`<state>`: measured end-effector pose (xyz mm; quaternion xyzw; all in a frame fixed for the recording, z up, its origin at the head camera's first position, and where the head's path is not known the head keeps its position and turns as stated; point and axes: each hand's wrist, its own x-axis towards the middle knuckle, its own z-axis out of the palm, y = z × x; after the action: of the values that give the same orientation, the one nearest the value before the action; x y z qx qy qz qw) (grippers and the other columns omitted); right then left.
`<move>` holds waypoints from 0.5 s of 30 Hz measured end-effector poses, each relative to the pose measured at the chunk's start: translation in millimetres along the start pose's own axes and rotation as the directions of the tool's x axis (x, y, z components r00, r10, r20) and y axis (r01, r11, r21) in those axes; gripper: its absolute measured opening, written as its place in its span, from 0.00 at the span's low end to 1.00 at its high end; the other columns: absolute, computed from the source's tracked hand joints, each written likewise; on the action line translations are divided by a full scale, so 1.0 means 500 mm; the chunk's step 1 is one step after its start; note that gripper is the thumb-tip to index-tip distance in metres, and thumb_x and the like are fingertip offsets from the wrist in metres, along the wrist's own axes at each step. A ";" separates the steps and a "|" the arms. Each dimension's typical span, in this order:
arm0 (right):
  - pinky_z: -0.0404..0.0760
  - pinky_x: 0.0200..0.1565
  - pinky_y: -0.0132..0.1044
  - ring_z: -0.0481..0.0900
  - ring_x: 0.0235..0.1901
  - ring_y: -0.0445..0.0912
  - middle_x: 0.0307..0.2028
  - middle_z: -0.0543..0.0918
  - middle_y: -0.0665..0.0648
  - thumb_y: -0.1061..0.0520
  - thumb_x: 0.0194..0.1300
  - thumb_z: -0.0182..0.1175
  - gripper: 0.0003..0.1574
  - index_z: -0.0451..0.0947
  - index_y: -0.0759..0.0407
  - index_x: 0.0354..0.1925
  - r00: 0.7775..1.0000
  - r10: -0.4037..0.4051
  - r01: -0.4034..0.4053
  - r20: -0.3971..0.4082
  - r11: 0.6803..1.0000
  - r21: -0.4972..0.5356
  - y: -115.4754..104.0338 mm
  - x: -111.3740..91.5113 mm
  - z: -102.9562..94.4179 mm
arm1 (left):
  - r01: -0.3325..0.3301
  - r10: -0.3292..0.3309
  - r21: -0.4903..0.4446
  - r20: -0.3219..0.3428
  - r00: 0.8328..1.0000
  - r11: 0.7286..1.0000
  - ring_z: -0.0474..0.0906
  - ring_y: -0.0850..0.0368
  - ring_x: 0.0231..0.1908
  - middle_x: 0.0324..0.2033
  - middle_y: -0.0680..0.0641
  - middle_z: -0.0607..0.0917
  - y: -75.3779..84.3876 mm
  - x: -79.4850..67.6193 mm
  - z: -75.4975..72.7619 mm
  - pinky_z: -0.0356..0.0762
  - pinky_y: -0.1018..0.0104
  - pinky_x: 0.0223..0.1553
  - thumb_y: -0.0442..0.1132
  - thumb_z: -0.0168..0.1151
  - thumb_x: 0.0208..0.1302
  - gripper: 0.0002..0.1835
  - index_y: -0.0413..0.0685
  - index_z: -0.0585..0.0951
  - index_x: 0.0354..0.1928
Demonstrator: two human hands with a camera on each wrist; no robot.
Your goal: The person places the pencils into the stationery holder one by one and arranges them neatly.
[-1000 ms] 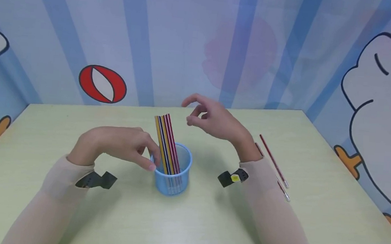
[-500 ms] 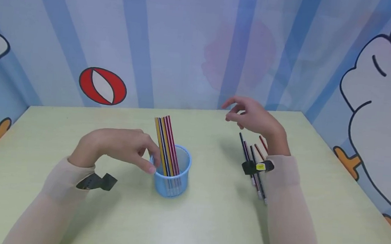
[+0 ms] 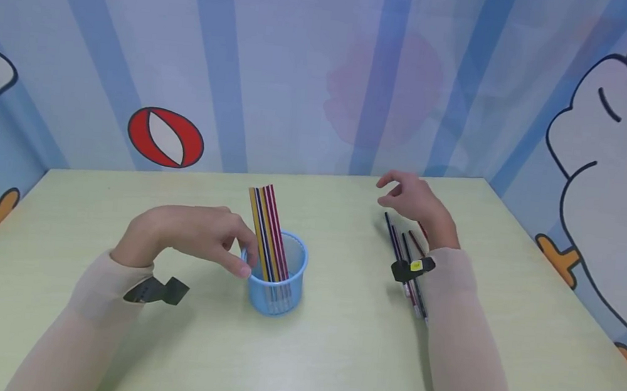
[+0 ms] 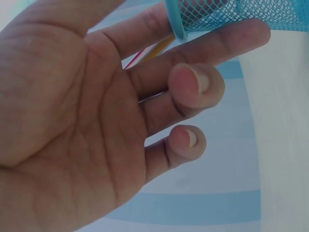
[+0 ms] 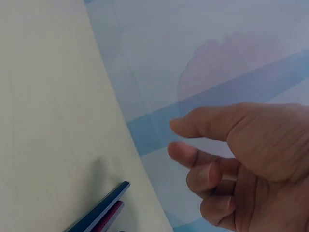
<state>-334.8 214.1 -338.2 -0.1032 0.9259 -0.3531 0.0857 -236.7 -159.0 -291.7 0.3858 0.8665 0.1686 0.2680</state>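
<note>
A light blue mesh pencil cup (image 3: 275, 296) stands on the table with several yellow, dark and red pencils (image 3: 270, 232) leaning in it. My left hand (image 3: 196, 234) pinches its left rim between thumb and fingers; in the left wrist view the mesh cup (image 4: 241, 14) shows at the top, by the fingers. My right hand (image 3: 417, 202) hovers over the far ends of several loose dark and red pencils (image 3: 396, 244), fingers loosely bent, holding nothing. The right wrist view shows dark pencil tips (image 5: 108, 205) below that hand. Part of the loose pencils is hidden by the right forearm.
The pale wooden table (image 3: 320, 360) ends at a blue striped backdrop (image 3: 303, 62). Printed cartoon figures mark both side walls. A black wrist camera (image 3: 411, 268) hangs from the right sleeve, over the loose pencils.
My right hand has moved right, away from the cup, then lowered slightly over the loose pencils. The left hand and the cup have stayed in place.
</note>
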 end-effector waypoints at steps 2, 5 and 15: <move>0.74 0.47 0.49 0.77 0.49 0.59 0.52 0.78 0.65 0.57 0.72 0.58 0.23 0.70 0.58 0.63 0.999 0.033 -0.032 0.025 0.998 -0.045 0.009 0.002 0.004 | -0.001 0.001 0.000 0.002 1.000 1.000 0.75 0.59 0.32 0.36 0.60 0.84 0.001 0.000 0.000 0.74 0.62 0.35 0.49 0.68 0.65 0.11 0.54 0.86 0.45; 0.75 0.51 0.52 0.77 0.53 0.59 0.56 0.77 0.67 0.56 0.71 0.58 0.27 0.69 0.59 0.66 0.996 0.070 -0.064 0.049 0.991 -0.119 0.020 0.007 0.011 | 0.000 0.000 -0.003 0.002 1.000 1.000 0.75 0.59 0.33 0.37 0.60 0.84 0.001 -0.001 -0.001 0.74 0.62 0.36 0.49 0.68 0.65 0.11 0.54 0.86 0.44; 0.71 0.51 0.57 0.72 0.50 0.60 0.67 0.66 0.69 0.55 0.68 0.59 0.28 0.70 0.55 0.65 0.985 0.172 -0.163 0.012 0.954 -0.251 0.033 0.016 0.049 | 0.010 -0.010 -0.006 0.002 1.000 1.000 0.76 0.59 0.34 0.37 0.59 0.84 0.003 -0.005 0.001 0.75 0.62 0.36 0.49 0.68 0.65 0.09 0.56 0.86 0.44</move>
<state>-338.8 208.4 -368.0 -0.0402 0.9667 -0.2240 0.1172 -234.2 -160.2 -290.3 0.3809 0.8677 0.1693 0.2709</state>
